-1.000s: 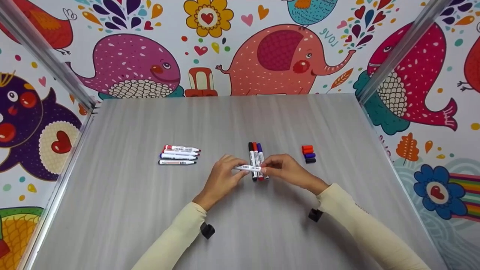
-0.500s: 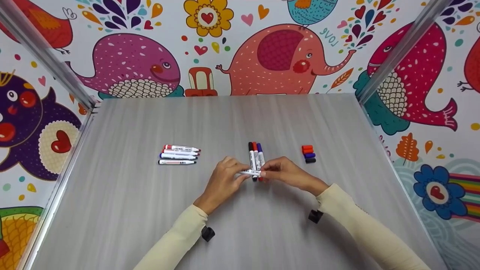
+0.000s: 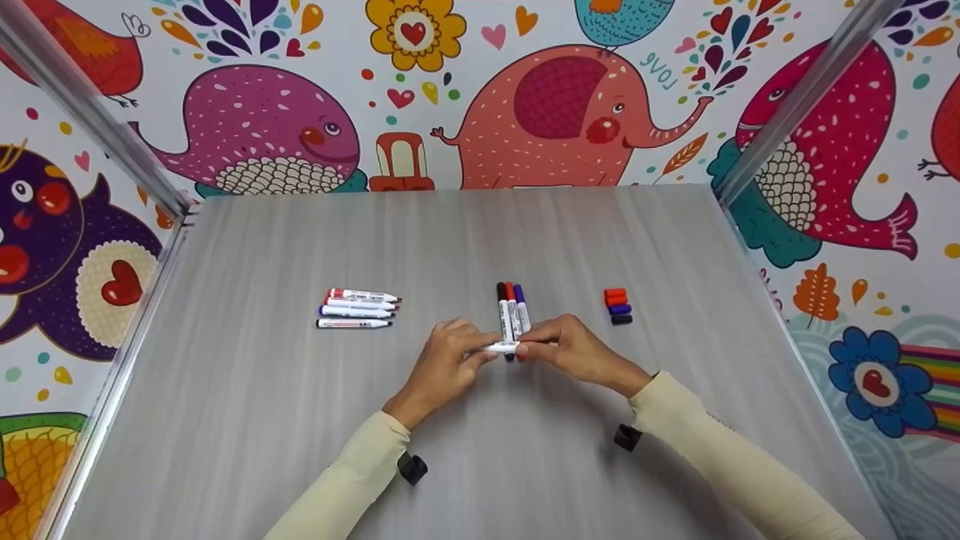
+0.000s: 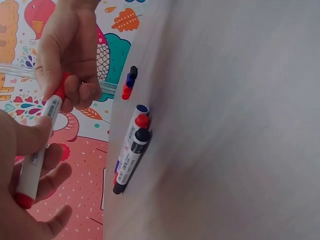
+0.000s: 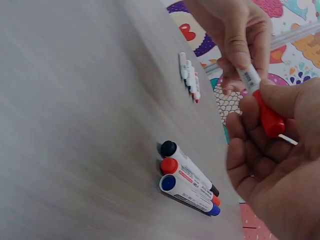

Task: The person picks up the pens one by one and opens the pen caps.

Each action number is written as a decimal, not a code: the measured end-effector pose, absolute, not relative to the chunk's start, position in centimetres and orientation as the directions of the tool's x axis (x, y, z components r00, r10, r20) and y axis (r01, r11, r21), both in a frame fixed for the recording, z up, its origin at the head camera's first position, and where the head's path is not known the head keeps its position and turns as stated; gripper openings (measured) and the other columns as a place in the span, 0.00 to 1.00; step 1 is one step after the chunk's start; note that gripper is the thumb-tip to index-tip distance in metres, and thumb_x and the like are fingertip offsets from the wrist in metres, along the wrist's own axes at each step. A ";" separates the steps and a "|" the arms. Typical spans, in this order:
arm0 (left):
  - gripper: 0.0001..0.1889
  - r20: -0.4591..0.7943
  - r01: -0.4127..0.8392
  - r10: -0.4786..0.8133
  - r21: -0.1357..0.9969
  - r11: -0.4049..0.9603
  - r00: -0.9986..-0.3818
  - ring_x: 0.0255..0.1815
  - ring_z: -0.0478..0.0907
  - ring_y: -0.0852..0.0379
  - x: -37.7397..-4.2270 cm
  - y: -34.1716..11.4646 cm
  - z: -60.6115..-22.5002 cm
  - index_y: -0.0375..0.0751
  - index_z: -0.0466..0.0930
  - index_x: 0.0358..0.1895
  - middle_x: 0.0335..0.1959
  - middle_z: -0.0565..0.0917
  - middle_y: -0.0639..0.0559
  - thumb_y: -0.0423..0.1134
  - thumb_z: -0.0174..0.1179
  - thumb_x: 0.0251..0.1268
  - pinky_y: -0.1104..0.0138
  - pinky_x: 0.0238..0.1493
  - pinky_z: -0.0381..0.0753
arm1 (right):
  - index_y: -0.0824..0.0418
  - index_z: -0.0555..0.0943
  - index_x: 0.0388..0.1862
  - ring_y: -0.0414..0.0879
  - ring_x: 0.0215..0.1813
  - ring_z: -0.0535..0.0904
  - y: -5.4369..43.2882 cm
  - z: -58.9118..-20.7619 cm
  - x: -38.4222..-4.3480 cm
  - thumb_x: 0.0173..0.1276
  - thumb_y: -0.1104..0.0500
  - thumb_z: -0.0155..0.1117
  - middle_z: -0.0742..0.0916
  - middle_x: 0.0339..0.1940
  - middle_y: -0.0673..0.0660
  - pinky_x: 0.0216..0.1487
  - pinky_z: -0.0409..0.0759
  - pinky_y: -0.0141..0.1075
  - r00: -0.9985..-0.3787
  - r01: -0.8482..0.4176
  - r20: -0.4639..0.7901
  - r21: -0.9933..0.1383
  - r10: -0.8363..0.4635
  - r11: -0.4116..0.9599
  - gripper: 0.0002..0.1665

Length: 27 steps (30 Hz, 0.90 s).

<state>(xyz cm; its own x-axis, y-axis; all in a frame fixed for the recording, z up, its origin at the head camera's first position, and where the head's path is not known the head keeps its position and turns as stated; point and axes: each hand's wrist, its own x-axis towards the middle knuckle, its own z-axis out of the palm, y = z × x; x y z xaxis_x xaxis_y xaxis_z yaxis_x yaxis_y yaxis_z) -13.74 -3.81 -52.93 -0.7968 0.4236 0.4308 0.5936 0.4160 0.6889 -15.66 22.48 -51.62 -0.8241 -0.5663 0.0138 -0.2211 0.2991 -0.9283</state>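
A white marker (image 4: 31, 175) with a red end plug lies slanted between both hands, above the table. My left hand (image 3: 442, 360) grips its barrel between thumb and fingers. At its other end my right hand (image 3: 574, 349) pinches the red cap (image 5: 270, 117), which meets the white barrel. Just beyond and below the hands, three capped markers lie side by side: a black one (image 5: 192, 170), a red one (image 5: 187, 180) and a blue one (image 5: 187, 195). In the head view the hands and the held marker partly cover their near ends.
Left on the table (image 3: 262, 420) lies a row of several uncapped markers (image 3: 358, 311), tips to the right. On the right several loose caps (image 3: 616, 298), red, blue and black, form a short column. A patterned wall (image 3: 420, 97) rises behind the table's far edge.
Both hands have come slightly toward the near side with the marker, and their fingers are a bit closer together along it. The markers and caps on the table stay put.
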 end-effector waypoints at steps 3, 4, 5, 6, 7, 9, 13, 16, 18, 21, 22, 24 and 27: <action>0.11 0.391 0.573 0.450 0.716 0.399 -0.803 0.36 0.78 0.56 -13.8 -3.9 -52.7 0.39 0.95 0.53 0.30 0.88 0.52 0.32 0.74 0.71 0.50 0.53 0.77 | 0.59 0.95 0.52 0.44 0.41 0.82 22.4 -51.7 -15.4 0.80 0.61 0.72 0.94 0.46 0.65 0.45 0.82 0.32 -0.815 -0.286 0.070 -0.912 -0.575 0.295 0.09; 0.11 0.368 0.556 0.459 0.732 0.394 -0.809 0.35 0.77 0.57 -13.9 -4.0 -52.6 0.38 0.95 0.54 0.30 0.88 0.52 0.31 0.73 0.71 0.53 0.50 0.77 | 0.59 0.95 0.53 0.44 0.41 0.82 22.4 -51.7 -15.4 0.79 0.62 0.72 0.94 0.46 0.65 0.45 0.82 0.33 -0.811 -0.306 0.089 -0.907 -0.579 0.290 0.10; 0.12 0.342 0.535 0.466 0.752 0.385 -0.816 0.34 0.77 0.58 -13.9 -4.1 -52.6 0.39 0.95 0.55 0.31 0.87 0.52 0.30 0.73 0.72 0.56 0.47 0.77 | 0.59 0.95 0.53 0.44 0.42 0.82 22.4 -51.7 -15.3 0.79 0.62 0.72 0.94 0.46 0.64 0.45 0.82 0.33 -0.809 -0.323 0.106 -0.902 -0.578 0.287 0.10; 0.12 0.315 0.510 0.470 0.773 0.378 -0.824 0.34 0.76 0.58 -13.9 -4.2 -52.5 0.38 0.94 0.56 0.31 0.87 0.52 0.30 0.72 0.73 0.59 0.44 0.76 | 0.59 0.95 0.53 0.44 0.42 0.83 22.4 -51.7 -15.3 0.79 0.62 0.72 0.94 0.45 0.63 0.45 0.82 0.33 -0.808 -0.340 0.125 -0.897 -0.576 0.282 0.09; 0.13 0.286 0.483 0.473 0.794 0.370 -0.833 0.33 0.75 0.59 -13.9 -4.3 -52.4 0.39 0.94 0.57 0.31 0.86 0.53 0.29 0.71 0.73 0.62 0.42 0.75 | 0.59 0.95 0.52 0.45 0.41 0.83 22.3 -51.6 -15.2 0.79 0.62 0.72 0.94 0.45 0.61 0.45 0.82 0.33 -0.806 -0.360 0.148 -0.891 -0.573 0.277 0.09; 0.14 0.243 0.435 0.470 0.826 0.358 -0.849 0.33 0.74 0.60 -13.9 -4.6 -52.2 0.39 0.93 0.58 0.32 0.86 0.53 0.28 0.69 0.75 0.66 0.36 0.74 | 0.59 0.95 0.52 0.45 0.41 0.82 22.3 -51.4 -15.2 0.78 0.62 0.73 0.93 0.43 0.58 0.44 0.82 0.34 -0.808 -0.392 0.189 -0.879 -0.558 0.269 0.09; 0.13 0.211 0.380 0.438 0.858 0.346 -0.874 0.35 0.75 0.58 -14.0 -5.1 -52.2 0.40 0.94 0.58 0.32 0.87 0.52 0.28 0.68 0.76 0.66 0.36 0.75 | 0.56 0.95 0.52 0.45 0.41 0.82 22.3 -51.3 -15.3 0.77 0.62 0.73 0.93 0.42 0.54 0.44 0.82 0.33 -0.824 -0.414 0.227 -0.867 -0.519 0.276 0.09; 0.12 0.199 0.363 0.425 0.864 0.350 -0.883 0.37 0.76 0.58 -14.0 -5.3 -52.3 0.40 0.94 0.58 0.33 0.88 0.50 0.30 0.68 0.78 0.66 0.39 0.76 | 0.57 0.94 0.54 0.46 0.42 0.83 22.4 -51.5 -15.4 0.76 0.64 0.74 0.93 0.44 0.55 0.46 0.84 0.32 -0.836 -0.398 0.219 -0.874 -0.503 0.281 0.12; 0.12 0.185 0.353 0.426 0.864 0.359 -0.886 0.38 0.77 0.58 -14.0 -5.4 -52.3 0.42 0.94 0.58 0.35 0.89 0.51 0.32 0.69 0.78 0.66 0.40 0.78 | 0.59 0.94 0.55 0.46 0.42 0.82 22.5 -51.7 -15.4 0.75 0.65 0.74 0.93 0.44 0.56 0.46 0.83 0.32 -0.845 -0.388 0.215 -0.876 -0.490 0.285 0.12; 0.12 0.165 0.338 0.426 0.866 0.369 -0.889 0.42 0.80 0.59 -14.0 -5.5 -52.4 0.44 0.94 0.58 0.41 0.91 0.54 0.33 0.71 0.76 0.66 0.43 0.81 | 0.60 0.94 0.55 0.45 0.41 0.79 22.7 -51.9 -15.5 0.74 0.64 0.76 0.93 0.44 0.53 0.43 0.78 0.31 -0.861 -0.383 0.214 -0.871 -0.462 0.309 0.12; 0.13 0.161 0.333 0.425 0.867 0.372 -0.891 0.43 0.80 0.59 -14.0 -5.5 -52.5 0.44 0.94 0.58 0.43 0.92 0.55 0.33 0.72 0.75 0.66 0.44 0.81 | 0.60 0.94 0.54 0.45 0.41 0.79 22.8 -51.9 -15.5 0.73 0.62 0.77 0.93 0.43 0.51 0.42 0.77 0.31 -0.866 -0.380 0.213 -0.868 -0.453 0.318 0.12; 0.13 0.159 0.331 0.421 0.867 0.374 -0.893 0.46 0.81 0.59 -14.0 -5.6 -52.6 0.45 0.94 0.57 0.46 0.92 0.57 0.33 0.73 0.73 0.66 0.46 0.82 | 0.60 0.94 0.54 0.45 0.42 0.79 22.9 -51.9 -15.5 0.73 0.60 0.78 0.92 0.43 0.49 0.42 0.77 0.32 -0.875 -0.371 0.206 -0.867 -0.437 0.333 0.13; 0.13 0.176 0.343 0.412 0.862 0.374 -0.894 0.47 0.82 0.57 -14.0 -5.7 -52.7 0.44 0.94 0.56 0.47 0.92 0.56 0.33 0.74 0.72 0.64 0.48 0.83 | 0.60 0.94 0.56 0.46 0.44 0.81 23.1 -51.8 -15.5 0.72 0.59 0.79 0.92 0.45 0.48 0.44 0.82 0.31 -0.887 -0.348 0.190 -0.874 -0.421 0.339 0.15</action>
<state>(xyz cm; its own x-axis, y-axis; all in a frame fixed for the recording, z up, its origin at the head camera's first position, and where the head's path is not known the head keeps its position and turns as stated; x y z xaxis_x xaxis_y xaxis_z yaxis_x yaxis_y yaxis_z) -13.99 -5.72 -52.68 -0.8938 0.4124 0.1763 0.3426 0.3742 0.8618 -15.51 23.10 -51.83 -0.8869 -0.4213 0.1897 -0.3478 0.3385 -0.8743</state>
